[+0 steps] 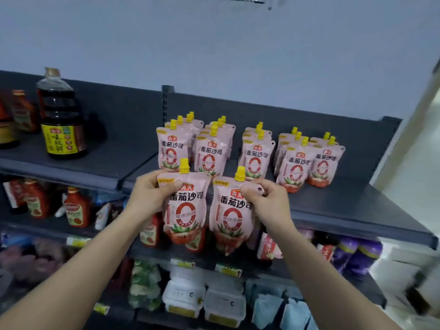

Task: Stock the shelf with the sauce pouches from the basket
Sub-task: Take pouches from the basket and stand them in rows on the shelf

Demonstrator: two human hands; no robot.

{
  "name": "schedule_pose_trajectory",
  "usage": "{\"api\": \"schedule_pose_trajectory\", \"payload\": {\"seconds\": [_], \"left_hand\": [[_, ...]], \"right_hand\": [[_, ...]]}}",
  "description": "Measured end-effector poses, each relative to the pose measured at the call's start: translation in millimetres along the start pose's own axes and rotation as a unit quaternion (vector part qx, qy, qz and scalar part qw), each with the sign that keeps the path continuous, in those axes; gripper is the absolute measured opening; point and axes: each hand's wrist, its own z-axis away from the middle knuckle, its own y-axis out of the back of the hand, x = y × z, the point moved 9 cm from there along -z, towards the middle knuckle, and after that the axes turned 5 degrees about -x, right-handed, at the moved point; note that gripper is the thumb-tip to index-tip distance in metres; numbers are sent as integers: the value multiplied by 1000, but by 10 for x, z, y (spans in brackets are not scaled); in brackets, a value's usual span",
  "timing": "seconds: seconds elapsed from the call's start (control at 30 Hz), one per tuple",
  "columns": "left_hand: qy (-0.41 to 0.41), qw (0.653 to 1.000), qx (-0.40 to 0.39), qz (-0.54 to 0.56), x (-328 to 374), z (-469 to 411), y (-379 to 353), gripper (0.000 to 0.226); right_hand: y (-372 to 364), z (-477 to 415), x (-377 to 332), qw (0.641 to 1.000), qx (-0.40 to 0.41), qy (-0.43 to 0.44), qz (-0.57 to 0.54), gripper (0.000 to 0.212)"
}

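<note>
Judging by the top shelf [345, 206], the stocking is well on: five rows of pouches [256, 158] stand upright on its right-hand bay, yellow caps up, labels facing out, each row a few deep. They run from the bay's left upright toward its right end and sit back from the front edge. A bare strip of shelf shows in front of them, and more lies beyond the last row. Two more pouches are in hand and not yet placed. The basket is out of view, so how many remain cannot be told

The left hand [148, 194] pinches the left pouch [184, 210] at its upper left corner, thumb across the front just below the cap, fingers curled behind. The right hand [266, 201] pinches the right pouch [232, 215] at its upper right corner, thumb on the front, fingers curled by the hang hole. Both pouches hang upright side by side, close together, in front of the shelf's front edge and partly below it, before the two leftmost rows. Both forearms reach up and forward from the bottom corners of the view, converging toward the pouches. What seems left is to lift both over the front edge and stand them before a row or on the bare shelf. A soy bottle [60, 120] stands on the next bay to the left
</note>
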Motion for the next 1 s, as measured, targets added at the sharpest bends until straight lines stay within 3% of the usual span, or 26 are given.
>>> {"api": "schedule_pose_trajectory", "payload": {"seconds": [0.17,0.4,0.8,1.0], "left_hand": [[-4,999,-19,37,80,-110,-821,10],[-19,997,-60,34,238,-392,-1779,8],[-5,991,-131,38,136,-1138,-2800,4],[11,990,-137,38,-5,-1338,-3083,13]], "right_hand": [[893,-90,34,999,31,16,38,23],[1784,-315,127,997,63,5,40,13],[2654,-1072,417,991,129,-10,39,16],[2866,-1409,842,988,145,-40,37,9]]}}
